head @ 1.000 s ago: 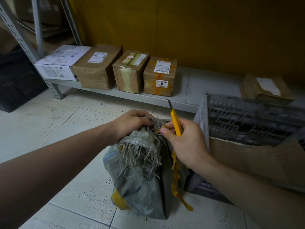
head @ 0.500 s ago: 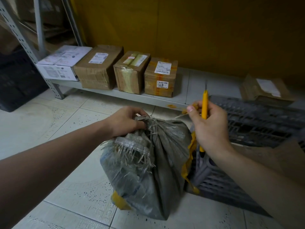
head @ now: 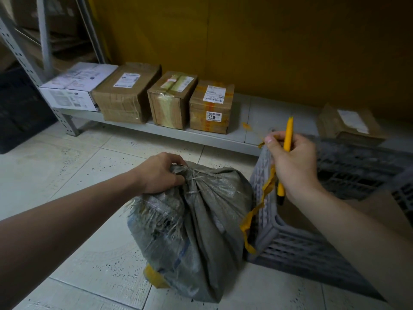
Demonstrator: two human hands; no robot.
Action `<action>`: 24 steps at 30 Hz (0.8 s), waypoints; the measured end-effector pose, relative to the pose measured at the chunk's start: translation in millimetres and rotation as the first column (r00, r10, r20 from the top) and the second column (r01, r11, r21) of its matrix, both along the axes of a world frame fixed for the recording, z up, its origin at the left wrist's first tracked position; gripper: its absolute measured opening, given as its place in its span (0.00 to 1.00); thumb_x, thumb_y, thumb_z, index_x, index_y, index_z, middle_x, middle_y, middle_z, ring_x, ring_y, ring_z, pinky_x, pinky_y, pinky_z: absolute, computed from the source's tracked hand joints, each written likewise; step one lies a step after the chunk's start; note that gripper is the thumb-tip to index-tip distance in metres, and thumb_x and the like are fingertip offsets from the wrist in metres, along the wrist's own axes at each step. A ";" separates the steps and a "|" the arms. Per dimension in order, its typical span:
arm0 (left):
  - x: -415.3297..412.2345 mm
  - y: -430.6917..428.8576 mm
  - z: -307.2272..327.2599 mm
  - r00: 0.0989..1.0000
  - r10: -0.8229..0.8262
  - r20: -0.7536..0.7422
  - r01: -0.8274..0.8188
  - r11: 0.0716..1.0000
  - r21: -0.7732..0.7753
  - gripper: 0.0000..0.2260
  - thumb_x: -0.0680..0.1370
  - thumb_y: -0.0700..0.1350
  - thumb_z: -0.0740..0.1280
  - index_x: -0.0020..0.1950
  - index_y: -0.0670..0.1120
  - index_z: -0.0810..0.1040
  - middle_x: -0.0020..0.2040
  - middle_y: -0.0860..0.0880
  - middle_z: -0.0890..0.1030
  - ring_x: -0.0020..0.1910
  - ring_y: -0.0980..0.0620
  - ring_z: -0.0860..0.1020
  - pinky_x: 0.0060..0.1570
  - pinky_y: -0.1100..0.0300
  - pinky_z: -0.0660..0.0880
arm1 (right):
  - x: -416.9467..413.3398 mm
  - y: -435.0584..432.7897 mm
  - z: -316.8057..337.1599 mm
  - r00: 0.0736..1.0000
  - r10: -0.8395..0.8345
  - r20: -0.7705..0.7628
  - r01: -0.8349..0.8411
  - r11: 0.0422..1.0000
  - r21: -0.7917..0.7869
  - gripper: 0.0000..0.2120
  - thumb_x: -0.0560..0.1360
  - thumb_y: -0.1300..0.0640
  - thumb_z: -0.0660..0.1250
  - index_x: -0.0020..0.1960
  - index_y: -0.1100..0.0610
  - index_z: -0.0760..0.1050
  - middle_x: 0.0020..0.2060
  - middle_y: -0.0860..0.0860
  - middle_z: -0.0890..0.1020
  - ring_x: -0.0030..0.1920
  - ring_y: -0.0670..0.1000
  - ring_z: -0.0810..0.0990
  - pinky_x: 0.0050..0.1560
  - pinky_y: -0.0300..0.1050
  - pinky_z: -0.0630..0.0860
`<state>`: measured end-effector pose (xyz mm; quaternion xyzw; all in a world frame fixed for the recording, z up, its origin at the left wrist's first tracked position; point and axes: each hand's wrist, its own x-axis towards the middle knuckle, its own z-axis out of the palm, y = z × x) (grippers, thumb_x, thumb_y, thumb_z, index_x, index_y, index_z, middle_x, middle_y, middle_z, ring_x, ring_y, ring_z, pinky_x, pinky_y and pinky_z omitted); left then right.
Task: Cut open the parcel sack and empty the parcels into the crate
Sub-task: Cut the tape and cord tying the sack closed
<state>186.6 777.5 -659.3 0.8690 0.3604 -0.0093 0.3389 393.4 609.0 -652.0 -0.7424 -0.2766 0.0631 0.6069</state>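
A grey woven parcel sack stands on the tiled floor, its frayed neck bunched at the top. My left hand grips that bunched neck. My right hand is raised to the right of the sack, above the crate's left wall, closed around a yellow utility knife held upright. A yellow strip of tie hangs from that hand down beside the sack. The grey slatted plastic crate stands right of the sack, touching it.
A low grey shelf along the yellow wall carries several taped cardboard boxes and a white box. Another brown parcel lies at the shelf's right. A dark crate sits at the far left.
My right hand pulled away from the sack's neck, up and to the right, taking the knife and the yellow tie with it. The sack's top has loosened and spread. My left hand kept its grip.
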 end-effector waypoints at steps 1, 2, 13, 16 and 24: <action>0.5 -0.4 0.2 1.000 -0.005 -0.003 0.005 1.000 0.007 0.13 0.75 0.43 0.70 0.59 0.50 0.80 0.52 0.45 0.83 0.50 0.46 0.81 0.55 0.53 0.79 | 0.6 0.2 -4.1 1.000 0.006 -0.009 -0.007 0.999 -0.038 0.05 0.76 0.55 0.70 0.41 0.49 0.79 0.32 0.50 0.79 0.35 0.50 0.79 0.38 0.46 0.76; 1.3 -0.7 0.1 1.000 -0.011 -0.003 0.011 1.000 0.018 0.14 0.75 0.44 0.70 0.60 0.50 0.80 0.52 0.45 0.83 0.50 0.46 0.81 0.55 0.53 0.79 | 1.6 0.4 -9.1 1.000 0.004 -0.003 -0.005 0.997 -0.077 0.05 0.76 0.56 0.71 0.42 0.50 0.79 0.33 0.50 0.80 0.36 0.51 0.80 0.39 0.47 0.77; 5.9 -3.3 0.5 0.999 -0.044 0.006 0.043 0.996 0.083 0.15 0.74 0.44 0.71 0.61 0.52 0.80 0.52 0.45 0.83 0.50 0.47 0.81 0.51 0.56 0.78 | 20.6 2.1 -34.5 0.998 -0.046 0.035 0.054 0.951 -0.303 0.03 0.74 0.57 0.71 0.44 0.49 0.81 0.40 0.47 0.83 0.43 0.46 0.81 0.43 0.41 0.75; 4.3 -2.6 0.4 0.999 -0.044 0.013 0.043 0.995 0.085 0.15 0.74 0.44 0.71 0.61 0.52 0.80 0.51 0.45 0.84 0.49 0.47 0.82 0.52 0.54 0.80 | 24.0 1.5 -36.2 0.998 -0.048 0.036 0.057 0.946 -0.320 0.04 0.75 0.57 0.70 0.46 0.50 0.82 0.41 0.46 0.83 0.44 0.48 0.81 0.47 0.44 0.76; 5.3 -2.9 6.4 0.984 0.039 0.171 -0.069 0.982 0.173 0.09 0.73 0.46 0.71 0.53 0.53 0.81 0.45 0.47 0.85 0.43 0.48 0.83 0.46 0.53 0.81 | 13.4 4.5 -36.9 0.970 0.089 -0.226 -0.149 0.954 -0.260 0.09 0.80 0.52 0.64 0.48 0.57 0.79 0.32 0.56 0.79 0.30 0.53 0.79 0.29 0.44 0.74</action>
